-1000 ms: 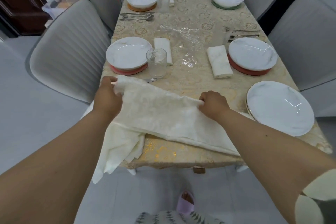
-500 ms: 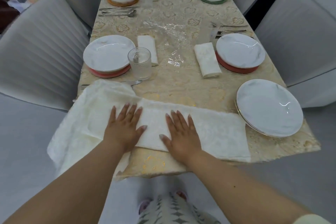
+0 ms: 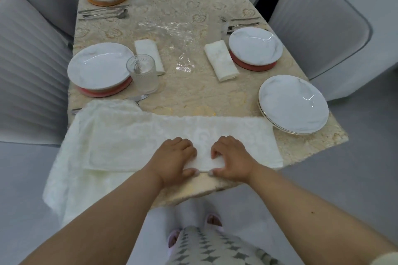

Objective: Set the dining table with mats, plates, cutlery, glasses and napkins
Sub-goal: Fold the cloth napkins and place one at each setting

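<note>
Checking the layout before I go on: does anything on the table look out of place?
Yes. Crumpled clear plastic wrap lies mid-table between the settings, and the near-right plate sits straight on the tablecloth, without a mat.

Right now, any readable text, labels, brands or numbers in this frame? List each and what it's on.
None: no words, labels, brands or numbers can be read.
The tablecloth bears only a woven floral pattern, no lettering.
The plates show grey marbling, no marks.
The glass has ribbing only.
The white cloth under both hands is plain.
</note>
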A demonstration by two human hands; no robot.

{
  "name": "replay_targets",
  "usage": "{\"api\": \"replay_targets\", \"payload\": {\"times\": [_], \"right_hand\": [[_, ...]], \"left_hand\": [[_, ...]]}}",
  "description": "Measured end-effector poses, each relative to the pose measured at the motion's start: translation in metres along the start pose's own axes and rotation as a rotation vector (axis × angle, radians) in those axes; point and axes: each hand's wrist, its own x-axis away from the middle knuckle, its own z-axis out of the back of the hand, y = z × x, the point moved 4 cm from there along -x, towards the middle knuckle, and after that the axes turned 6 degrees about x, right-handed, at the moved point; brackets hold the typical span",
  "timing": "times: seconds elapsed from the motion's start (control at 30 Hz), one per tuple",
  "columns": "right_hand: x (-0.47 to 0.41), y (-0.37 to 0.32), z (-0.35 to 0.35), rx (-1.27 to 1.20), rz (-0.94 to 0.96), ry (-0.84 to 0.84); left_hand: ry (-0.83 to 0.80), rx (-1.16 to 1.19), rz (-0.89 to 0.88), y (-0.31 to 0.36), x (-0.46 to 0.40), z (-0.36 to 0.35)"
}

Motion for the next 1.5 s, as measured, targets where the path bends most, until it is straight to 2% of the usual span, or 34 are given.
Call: {"api": "replay_targets", "payload": {"times": [0.13,0.37,0.5,0.67,0.73,0.83,0.87,0.97,1.07,1.17,1.3,1.37,1.43,1.5], "right_hand": [[0.009,0.003,0.009,-0.042,-0.028,-0.059],[0.028,0.025,0.026,-0.156,-0.258,-0.113],[0.029,0.022,0.028,-0.113,-0.240,-0.148],[0.030,0.017,0.028,-0.102,-0.254,-0.218],[0.027,0.025,0.035,-0.098,-0.389,-0.115],[0.032,0.045,0.052,0.031,-0.752,0.203],[0.036,0.050,0.053,0.066,-0.871,0.232],[0.049,0.058,0.049,0.070,-1.136,0.127],[0.052,0.066,0.043,-0.111,-1.259,0.100],[0.050,0.074,0.043,-0.292,-1.276,0.067],[0.044,0.071,0.051,-0.260,-1.167,-0.004],[0.039,0.064,0.054,-0.314,-1.110,0.034],[0.027,0.055,0.055,-0.528,-1.008,0.131],[0.014,0.040,0.060,-0.851,-0.887,0.252]], "left_hand": [[-0.010,0.010,-0.058,0.010,-0.006,-0.003],[-0.036,0.150,0.056,0.008,-0.007,-0.003],[0.003,0.142,0.050,0.007,-0.002,-0.006],[0.050,0.015,-0.006,0.019,0.001,-0.008],[0.070,-0.019,-0.034,0.023,0.003,-0.011],[0.110,-0.008,-0.016,0.027,0.002,-0.013],[0.123,-0.011,0.001,0.029,0.000,-0.013],[0.113,-0.068,0.049,0.033,-0.007,-0.015],[0.062,-0.077,0.076,0.038,-0.010,-0.019],[0.027,-0.063,0.114,0.039,-0.011,-0.020],[-0.016,-0.048,0.152,0.037,-0.012,-0.019],[-0.101,-0.032,0.198,0.039,-0.013,-0.016],[-0.148,-0.022,0.249,0.038,-0.012,-0.013],[-0.139,0.006,0.274,0.038,-0.010,-0.010]]}}
